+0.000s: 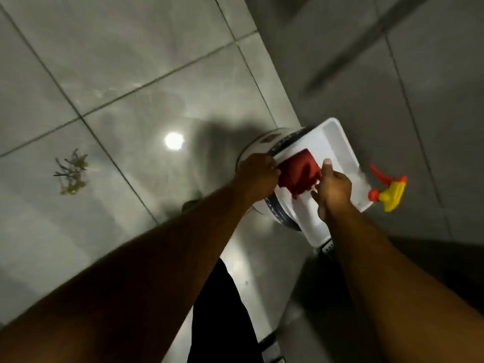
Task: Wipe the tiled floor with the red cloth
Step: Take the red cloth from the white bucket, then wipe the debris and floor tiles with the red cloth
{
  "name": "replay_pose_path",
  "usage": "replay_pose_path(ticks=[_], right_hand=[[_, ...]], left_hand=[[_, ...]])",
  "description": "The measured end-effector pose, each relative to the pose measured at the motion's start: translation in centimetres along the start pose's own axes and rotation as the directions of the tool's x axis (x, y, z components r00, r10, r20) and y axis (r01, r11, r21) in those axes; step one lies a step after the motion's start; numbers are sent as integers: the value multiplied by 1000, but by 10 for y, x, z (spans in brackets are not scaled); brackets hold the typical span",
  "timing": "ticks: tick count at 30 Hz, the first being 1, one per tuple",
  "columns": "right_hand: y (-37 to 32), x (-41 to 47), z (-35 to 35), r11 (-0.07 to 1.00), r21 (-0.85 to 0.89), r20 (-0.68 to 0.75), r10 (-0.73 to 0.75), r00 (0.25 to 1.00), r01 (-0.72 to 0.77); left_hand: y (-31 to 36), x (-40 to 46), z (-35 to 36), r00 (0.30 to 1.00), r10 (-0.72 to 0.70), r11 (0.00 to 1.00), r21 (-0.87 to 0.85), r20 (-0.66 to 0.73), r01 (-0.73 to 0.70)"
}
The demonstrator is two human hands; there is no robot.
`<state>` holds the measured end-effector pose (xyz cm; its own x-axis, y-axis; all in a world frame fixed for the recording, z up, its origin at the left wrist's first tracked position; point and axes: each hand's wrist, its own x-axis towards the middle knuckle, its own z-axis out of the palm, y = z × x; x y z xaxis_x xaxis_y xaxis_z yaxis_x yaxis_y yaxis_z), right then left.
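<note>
The red cloth (301, 175) lies bunched in a white rectangular tray (337, 145) that rests on top of a white bucket (262, 144). My left hand (258, 176) grips the cloth's left edge. My right hand (334, 188) holds its right side, thumb raised. Grey glossy floor tiles (131, 74) spread out to the left. A yellowish patch of dirt with small twigs (71, 172) lies on a tile at the far left.
A spray bottle with a yellow and red trigger head (390, 191) sits at the tray's right edge. A tiled wall (419, 74) rises behind the bucket. A lamp's reflection (173, 140) shines on the floor. My dark shorts (222, 310) show below.
</note>
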<state>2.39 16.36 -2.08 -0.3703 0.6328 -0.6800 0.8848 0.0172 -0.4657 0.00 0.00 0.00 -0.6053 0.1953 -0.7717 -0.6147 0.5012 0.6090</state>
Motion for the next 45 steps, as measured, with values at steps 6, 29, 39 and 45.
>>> replay_pose_path(ticks=[6, 29, 39, 45], right_hand=[[52, 74, 22, 987, 39, -70, 161, 985, -158], [25, -65, 128, 953, 42, 189, -303, 934, 300], [110, -191, 374, 823, -72, 612, -410, 676, 564], [194, -177, 489, 638, -141, 740, -440, 508, 757]], left_hand=[[8, 77, 79, 991, 16, 983, 179, 131, -40], [-105, -6, -50, 932, -233, 814, -580, -278, 30], [-352, -57, -188, 756, -451, 687, -726, -475, -46], [-496, -27, -205, 718, -491, 763, -641, -492, 83]])
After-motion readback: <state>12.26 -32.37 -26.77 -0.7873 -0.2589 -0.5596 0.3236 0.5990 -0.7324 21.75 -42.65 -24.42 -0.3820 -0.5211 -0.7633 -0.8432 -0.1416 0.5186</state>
